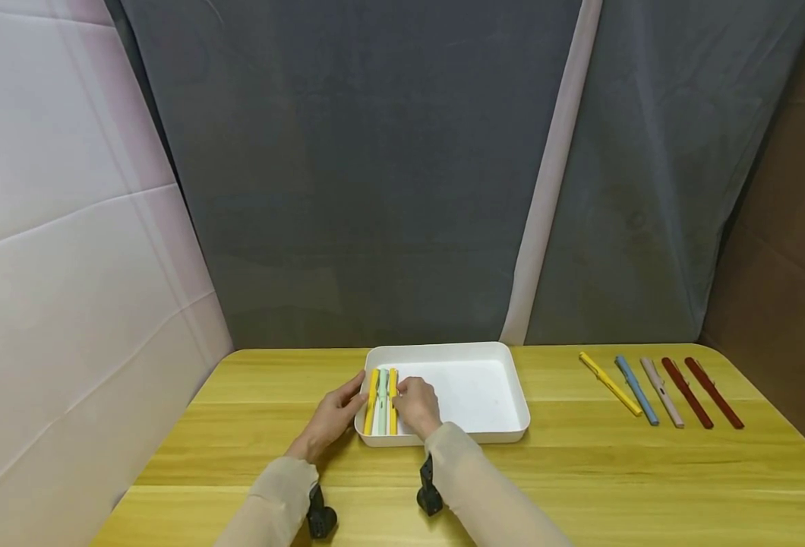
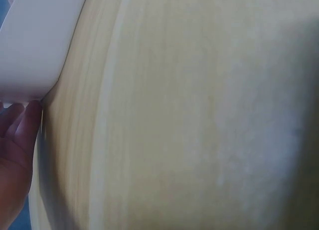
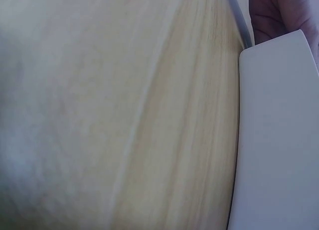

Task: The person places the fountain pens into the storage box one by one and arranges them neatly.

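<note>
A white rectangular tray (image 1: 474,437) sits on the table. At its left end lie a yellow pen (image 1: 371,403), a pale green pen (image 1: 383,414) and a second yellow pen (image 1: 393,418), side by side and lengthwise away from me. My right hand (image 1: 418,405) reaches in over the front wall and pinches the second yellow pen with curled fingers; its fingertips are partly hidden. My left hand (image 1: 334,416) holds the tray's left wall, thumb at the rim and fingers along the outside. In the left wrist view, fingers (image 2: 31,123) touch the tray wall.
On the right of the wooden table (image 1: 580,479) lie a yellow pen (image 1: 610,384), a blue pen (image 1: 637,390), a greyish-pink pen (image 1: 662,392) and two dark red pens (image 1: 687,393), slanted in a row. A grey curtain (image 1: 375,190) hangs behind the table.
</note>
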The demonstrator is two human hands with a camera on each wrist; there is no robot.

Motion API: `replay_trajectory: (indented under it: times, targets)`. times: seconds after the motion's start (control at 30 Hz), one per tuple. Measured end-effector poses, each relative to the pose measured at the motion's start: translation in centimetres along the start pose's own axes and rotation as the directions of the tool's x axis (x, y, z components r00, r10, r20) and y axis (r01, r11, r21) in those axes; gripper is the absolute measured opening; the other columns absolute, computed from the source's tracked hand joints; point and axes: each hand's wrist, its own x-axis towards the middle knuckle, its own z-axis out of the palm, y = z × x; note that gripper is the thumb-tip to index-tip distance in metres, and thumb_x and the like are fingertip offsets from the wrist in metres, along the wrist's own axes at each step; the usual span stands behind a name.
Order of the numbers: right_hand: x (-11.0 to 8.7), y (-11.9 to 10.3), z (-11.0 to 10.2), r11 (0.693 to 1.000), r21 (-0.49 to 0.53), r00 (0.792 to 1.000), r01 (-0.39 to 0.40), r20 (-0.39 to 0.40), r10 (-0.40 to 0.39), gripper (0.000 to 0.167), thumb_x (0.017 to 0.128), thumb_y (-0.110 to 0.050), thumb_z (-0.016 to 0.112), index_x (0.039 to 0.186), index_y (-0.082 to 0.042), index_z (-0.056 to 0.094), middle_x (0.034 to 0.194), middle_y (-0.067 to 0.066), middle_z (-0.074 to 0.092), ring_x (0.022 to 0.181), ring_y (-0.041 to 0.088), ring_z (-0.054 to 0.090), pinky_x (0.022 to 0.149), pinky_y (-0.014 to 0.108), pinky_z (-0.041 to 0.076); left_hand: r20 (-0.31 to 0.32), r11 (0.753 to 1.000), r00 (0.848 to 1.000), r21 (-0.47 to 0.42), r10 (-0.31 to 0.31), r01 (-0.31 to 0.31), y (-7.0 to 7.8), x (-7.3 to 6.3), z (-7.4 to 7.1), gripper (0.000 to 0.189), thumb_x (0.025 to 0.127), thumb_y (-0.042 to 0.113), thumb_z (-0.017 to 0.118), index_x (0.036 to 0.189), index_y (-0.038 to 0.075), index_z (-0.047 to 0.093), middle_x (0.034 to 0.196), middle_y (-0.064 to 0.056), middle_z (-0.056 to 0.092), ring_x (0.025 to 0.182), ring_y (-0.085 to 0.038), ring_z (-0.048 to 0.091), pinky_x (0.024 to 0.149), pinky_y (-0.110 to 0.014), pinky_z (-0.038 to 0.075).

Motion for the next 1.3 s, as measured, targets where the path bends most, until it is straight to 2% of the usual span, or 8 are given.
replay_trajectory:
  times: [0.3, 0.57, 0.9, 0.97, 1.03, 1.07, 1.17, 1.3]
  targets:
    - [0.2, 0.2, 0.1, 1.0, -0.013, 1.0, 0.012, -0.009, -0.012, 0.022, 0.084, -0.007, 0.066, 0.104, 0.002, 0.066, 0.098, 0.013, 0.066, 0.081, 0.02, 0.058, 0.074, 0.034, 0.05, 0.0, 1.0, 1.0, 0.008, -0.02, 0.02, 0.1, 0.0, 0.0, 0.052, 0.099, 0.013, 0.047, 0.147, 0.009, 0.03, 0.152, -0.014, 0.029, 0.138, -0.029, 0.029, 0.108, -0.047, 0.031]
    - [-0.1, 0.1, -0.1, 0.999, 0.035, 1.0, 0.005, -0.006, -0.005, 0.024, 0.085, -0.008, 0.064, 0.107, 0.002, 0.065, 0.105, 0.015, 0.065, 0.089, 0.022, 0.059, 0.083, 0.039, 0.05, 0.003, 1.0, 1.0, 0.003, -0.016, 0.016, 0.0, 0.0, -0.1, 0.052, 0.099, 0.013, 0.047, 0.147, 0.008, 0.03, 0.152, -0.014, 0.029, 0.139, -0.03, 0.027, 0.109, -0.047, 0.03]
    - [0.2, 0.7, -1.5, 0.991, 0.137, 0.999, 0.001, -0.042, 0.005, 0.026, 0.087, -0.01, 0.064, 0.11, 0.003, 0.065, 0.089, 0.01, 0.063, 0.066, 0.012, 0.057, 0.057, 0.023, 0.049, -0.003, 1.0, 1.0, 0.015, -0.01, 0.01, 0.0, 0.1, -0.2, 0.052, 0.099, 0.014, 0.048, 0.147, 0.007, 0.03, 0.152, -0.013, 0.029, 0.137, -0.026, 0.029, 0.109, -0.042, 0.031]
    - [0.4, 0.9, -2.2, 0.985, 0.17, 0.999, 0.014, -0.047, -0.006, 0.026, 0.087, -0.009, 0.064, 0.11, 0.003, 0.064, 0.085, 0.009, 0.062, 0.062, 0.01, 0.056, 0.054, 0.021, 0.049, -0.009, 1.0, 1.0, 0.022, -0.014, 0.014, 0.0, 0.1, -0.2, 0.052, 0.099, 0.015, 0.048, 0.147, 0.008, 0.03, 0.151, -0.012, 0.03, 0.13, -0.023, 0.037, 0.098, -0.032, 0.041]
    - [0.5, 1.0, -3.1, 0.977, 0.214, 0.998, 0.025, -0.053, -0.014, 0.027, 0.087, -0.009, 0.064, 0.111, 0.003, 0.064, 0.081, 0.007, 0.061, 0.06, 0.009, 0.055, 0.053, 0.02, 0.049, -0.013, 0.999, 1.0, 0.025, -0.02, 0.02, 0.0, 0.1, -0.2, 0.052, 0.098, 0.015, 0.049, 0.147, 0.009, 0.031, 0.151, -0.012, 0.032, 0.119, -0.023, 0.044, 0.078, -0.024, 0.046]
    - [0.6, 1.1, -3.6, 0.973, 0.228, 0.998, 0.038, -0.061, -0.025, 0.027, 0.087, -0.008, 0.064, 0.112, 0.003, 0.064, 0.08, 0.007, 0.06, 0.059, 0.009, 0.055, 0.053, 0.02, 0.049, -0.014, 1.0, 1.0, 0.022, -0.022, 0.022, 0.0, 0.1, -0.2, 0.052, 0.098, 0.015, 0.049, 0.147, 0.01, 0.031, 0.15, -0.013, 0.033, 0.113, -0.023, 0.046, 0.067, -0.022, 0.043]
    - [0.6, 1.4, -5.2, 0.954, 0.291, 0.995, 0.077, -0.09, -0.053, 0.029, 0.086, -0.005, 0.065, 0.112, 0.005, 0.063, 0.076, 0.006, 0.06, 0.059, 0.009, 0.055, 0.055, 0.02, 0.052, -0.012, 1.0, 1.0, 0.01, -0.029, 0.029, 0.0, 0.1, -0.2, 0.053, 0.098, 0.014, 0.049, 0.147, 0.009, 0.03, 0.15, -0.014, 0.032, 0.108, -0.025, 0.046, 0.054, -0.022, 0.037]
    - [0.5, 1.8, -7.5, 0.922, 0.364, 0.987, 0.131, -0.134, -0.087, 0.029, 0.084, -0.003, 0.064, 0.112, 0.007, 0.062, 0.075, 0.005, 0.06, 0.06, 0.007, 0.055, 0.06, 0.022, 0.054, -0.007, 0.999, 0.999, 0.017, -0.038, 0.038, 0.1, 0.0, -0.4, 0.053, 0.098, 0.014, 0.048, 0.148, 0.009, 0.03, 0.151, -0.013, 0.03, 0.119, -0.022, 0.041, 0.075, -0.02, 0.043]
